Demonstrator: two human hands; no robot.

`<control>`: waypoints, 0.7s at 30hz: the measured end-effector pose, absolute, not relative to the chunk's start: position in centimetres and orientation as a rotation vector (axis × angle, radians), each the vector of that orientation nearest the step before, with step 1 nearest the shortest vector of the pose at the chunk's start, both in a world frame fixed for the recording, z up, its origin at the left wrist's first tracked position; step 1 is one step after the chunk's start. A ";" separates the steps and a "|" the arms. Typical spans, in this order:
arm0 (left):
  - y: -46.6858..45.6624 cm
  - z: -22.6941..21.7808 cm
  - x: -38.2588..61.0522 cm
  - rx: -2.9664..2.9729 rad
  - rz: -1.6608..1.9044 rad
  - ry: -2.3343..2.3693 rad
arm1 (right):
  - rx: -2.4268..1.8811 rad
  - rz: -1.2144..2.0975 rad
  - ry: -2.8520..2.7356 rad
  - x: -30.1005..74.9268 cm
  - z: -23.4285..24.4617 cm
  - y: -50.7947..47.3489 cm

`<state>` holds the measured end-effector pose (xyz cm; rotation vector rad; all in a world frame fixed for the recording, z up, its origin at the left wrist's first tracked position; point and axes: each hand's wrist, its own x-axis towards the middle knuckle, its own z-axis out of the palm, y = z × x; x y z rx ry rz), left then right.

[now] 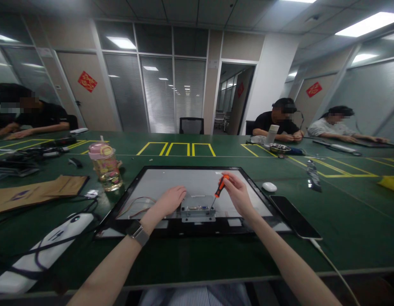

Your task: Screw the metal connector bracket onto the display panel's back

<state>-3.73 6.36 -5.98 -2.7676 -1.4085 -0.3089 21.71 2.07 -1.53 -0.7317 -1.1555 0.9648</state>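
Note:
In front of me a flat display panel with a grey back and black border lies on the table. A metal bracket box with a row of connectors sits near its front edge. My right hand grips an orange and black screwdriver by its handle. The screwdriver leans, and its tip meets the right end of the box. My left hand lies at the box's left side with its fingers stretched out together; its fingertips are partly hidden. Loose thin wires lie on the panel left of the box.
A phone on a charging cable and a white mouse lie to the right. Leftward are a pink-lidded bottle, brown paper bags and a white power bank-like device with black cables. Several people sit across the green table.

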 end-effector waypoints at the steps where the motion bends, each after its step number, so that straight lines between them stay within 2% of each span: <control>1: 6.4 -6.0 -3.7 -2.765 -0.306 -1.411 | -0.724 0.976 -1.135 21.7 -1.5 2.0; 10: 6.3 -5.9 -3.7 -2.752 -0.306 -1.403 | -0.581 1.158 -1.090 21.6 -0.7 1.5; 21: 6.0 -5.5 -3.6 -2.789 -0.359 -1.466 | -0.571 1.194 -1.116 21.8 -0.9 1.5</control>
